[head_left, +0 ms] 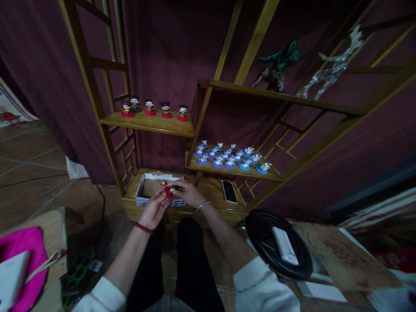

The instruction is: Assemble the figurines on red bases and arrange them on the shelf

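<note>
Small figurine (171, 190), dark head, red base, tipped sideways, held between fingers (182, 185)

The held figurine (168, 192) looks like smooth plastic, the box (142, 201) matt cardboard, the shelf (146, 123) glossy wood.

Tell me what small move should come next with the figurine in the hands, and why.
Probably turn the figurine upright: it lies tilted sideways between the left hand, at its red base, and the right hand, while similar red-based figurines stand upright on the upper-left shelf.
</note>
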`<move>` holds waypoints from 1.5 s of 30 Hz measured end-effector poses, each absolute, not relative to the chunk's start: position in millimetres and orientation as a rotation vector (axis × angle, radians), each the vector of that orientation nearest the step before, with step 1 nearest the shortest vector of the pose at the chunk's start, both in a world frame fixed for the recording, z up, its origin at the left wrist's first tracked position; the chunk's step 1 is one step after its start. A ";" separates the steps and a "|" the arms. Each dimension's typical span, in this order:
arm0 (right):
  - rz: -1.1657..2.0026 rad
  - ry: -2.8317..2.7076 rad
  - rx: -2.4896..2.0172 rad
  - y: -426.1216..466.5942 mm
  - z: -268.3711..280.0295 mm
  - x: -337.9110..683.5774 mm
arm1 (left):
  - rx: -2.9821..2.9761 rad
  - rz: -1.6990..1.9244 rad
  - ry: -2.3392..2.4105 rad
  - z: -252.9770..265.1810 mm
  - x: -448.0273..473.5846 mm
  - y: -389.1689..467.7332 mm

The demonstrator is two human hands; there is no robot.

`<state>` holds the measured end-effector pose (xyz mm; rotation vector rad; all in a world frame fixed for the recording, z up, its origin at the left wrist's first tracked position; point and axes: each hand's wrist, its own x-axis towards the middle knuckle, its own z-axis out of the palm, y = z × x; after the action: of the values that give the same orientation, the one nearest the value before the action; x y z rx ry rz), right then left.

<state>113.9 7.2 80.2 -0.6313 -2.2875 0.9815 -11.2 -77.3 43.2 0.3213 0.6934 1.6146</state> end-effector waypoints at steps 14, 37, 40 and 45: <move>0.932 -2.353 -0.661 0.3 91.0 113.1 | 0.323 1.628 0.693 46.0 -11.8 -81.1; 0.829 -2.419 -0.782 -7.7 80.5 107.5 | 0.294 1.642 0.702 33.0 -10.6 -90.6; 0.838 -2.411 -0.799 -9.8 80.2 106.7 | 0.288 1.641 0.704 32.4 -10.9 -91.4; 0.830 -2.349 -0.877 -12.4 77.5 105.1 | 0.258 1.646 0.714 32.0 -10.6 -91.8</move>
<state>105.1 -12.4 77.5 -0.8769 -2.3495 0.8296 -10.6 -91.8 32.0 0.2578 0.7143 1.6459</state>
